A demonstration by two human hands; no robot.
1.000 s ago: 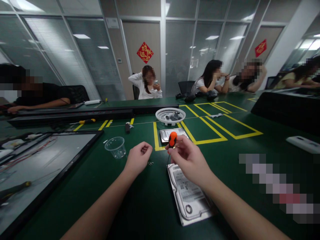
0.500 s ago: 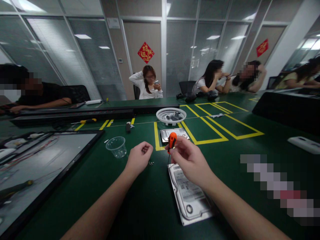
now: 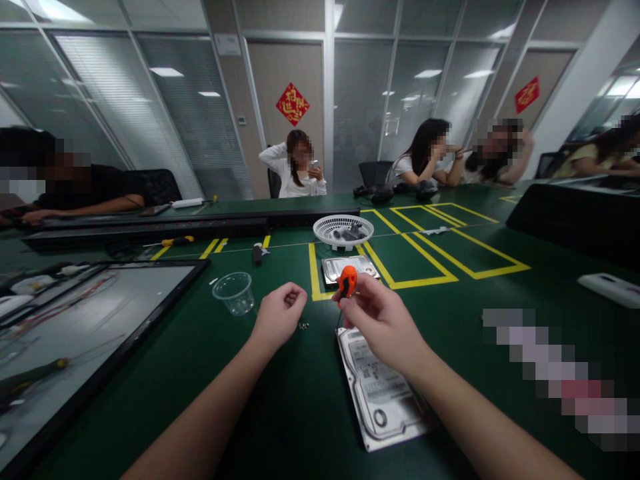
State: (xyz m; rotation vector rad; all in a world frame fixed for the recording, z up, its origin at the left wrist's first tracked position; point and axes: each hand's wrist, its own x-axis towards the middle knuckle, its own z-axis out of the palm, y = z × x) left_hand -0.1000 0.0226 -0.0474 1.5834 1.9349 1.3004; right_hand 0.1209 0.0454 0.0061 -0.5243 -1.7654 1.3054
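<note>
My right hand (image 3: 383, 317) grips an orange-and-black screwdriver (image 3: 347, 281), its thin shaft pointing down at the far left corner of a hard drive (image 3: 383, 393). The drive lies flat on the green table, label side up, partly covered by my right hand and forearm. To the left, my left hand (image 3: 281, 313) rests closed near the table, fingers curled in; whatever may be inside them is hidden. Several small screws (image 3: 304, 326) lie on the table just beside it. A clear plastic cup (image 3: 234, 293) stands further left.
Behind my right hand lies a second hard drive (image 3: 345, 268), with a white basket (image 3: 343, 231) of dark parts beyond. A black-framed panel (image 3: 125, 320) covers the left side. Another screwdriver (image 3: 177, 241) lies at the back left. People sit across the table (image 3: 490, 347).
The screwdriver handle has tilted slightly to the right in my right hand. My left hand, the drive and the screws stay in place.
</note>
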